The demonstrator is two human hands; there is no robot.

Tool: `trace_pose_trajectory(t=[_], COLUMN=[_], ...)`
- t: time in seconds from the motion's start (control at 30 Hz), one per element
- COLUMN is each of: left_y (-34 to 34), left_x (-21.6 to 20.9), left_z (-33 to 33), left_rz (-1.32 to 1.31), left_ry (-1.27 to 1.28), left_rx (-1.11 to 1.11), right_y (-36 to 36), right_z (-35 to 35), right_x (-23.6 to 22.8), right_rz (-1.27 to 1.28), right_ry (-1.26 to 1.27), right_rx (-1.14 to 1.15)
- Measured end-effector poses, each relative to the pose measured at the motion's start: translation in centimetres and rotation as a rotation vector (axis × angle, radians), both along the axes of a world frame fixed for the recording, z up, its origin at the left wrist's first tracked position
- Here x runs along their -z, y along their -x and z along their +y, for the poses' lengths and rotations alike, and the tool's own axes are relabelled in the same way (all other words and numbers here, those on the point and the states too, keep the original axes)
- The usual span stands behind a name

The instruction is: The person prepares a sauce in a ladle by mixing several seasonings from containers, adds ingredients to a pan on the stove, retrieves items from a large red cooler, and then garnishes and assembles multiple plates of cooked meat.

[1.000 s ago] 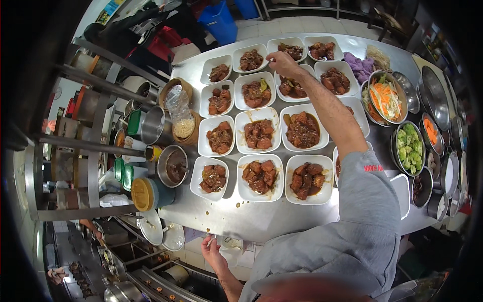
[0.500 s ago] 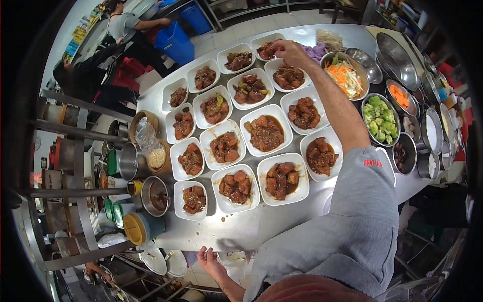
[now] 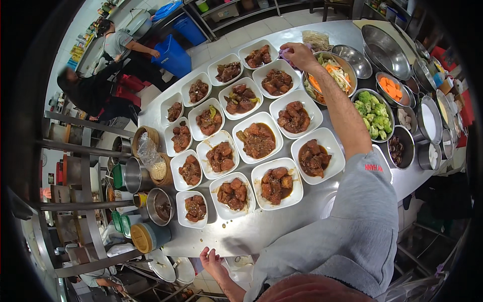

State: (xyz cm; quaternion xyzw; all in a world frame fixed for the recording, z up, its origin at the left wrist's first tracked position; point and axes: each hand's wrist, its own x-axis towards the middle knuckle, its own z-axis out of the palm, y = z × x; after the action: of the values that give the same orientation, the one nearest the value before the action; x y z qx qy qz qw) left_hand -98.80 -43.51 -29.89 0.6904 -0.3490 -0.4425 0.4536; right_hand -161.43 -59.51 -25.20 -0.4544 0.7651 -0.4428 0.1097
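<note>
My right hand (image 3: 301, 56) reaches across to the far side of the steel table, its fingers closed on a crumpled purple cloth (image 3: 286, 56). Most of that cloth is hidden behind the hand. Just left of it is the farthest white bowl (image 3: 258, 56), filled with brown sauced meat chunks. Several more such bowls, among them one with dark sauce (image 3: 259, 142) in the middle, stand in rows. Low at the near table edge, my left hand (image 3: 212, 261) hangs with its fingers loosely bent and apart, holding nothing.
Right of my forearm are a bowl of shredded vegetables (image 3: 342, 70), a bowl of broccoli (image 3: 373, 115) and sliced carrots (image 3: 391, 88). Bamboo steamers (image 3: 160, 168), a steel pot (image 3: 161, 206) and a lidded tub (image 3: 143, 237) line the left edge. Two people (image 3: 118, 45) stand far left.
My right hand has moved from above the farthest bowl rightward onto the purple cloth. My left hand stays near the table edge. The view has shifted slightly.
</note>
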Motion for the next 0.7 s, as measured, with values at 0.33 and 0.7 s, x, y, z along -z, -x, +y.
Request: trace_pose_trajectory(t=[0.33, 0.7], left_y=[-0.4, 0.3], left_x=[-0.1, -0.2], left_z=[0.4, 0.4], left_rz=[-0.002, 0.017], left_ry=[0.032, -0.059], left_rx=[-0.013, -0.009], right_y=[-2.8, -2.3], right_z=[-1.7, -0.4], right_x=[-0.8, -3.1], right_rz=[-0.033, -0.027], right_ry=[-0.050, -0.024], right_rx=[-0.137, -0.098])
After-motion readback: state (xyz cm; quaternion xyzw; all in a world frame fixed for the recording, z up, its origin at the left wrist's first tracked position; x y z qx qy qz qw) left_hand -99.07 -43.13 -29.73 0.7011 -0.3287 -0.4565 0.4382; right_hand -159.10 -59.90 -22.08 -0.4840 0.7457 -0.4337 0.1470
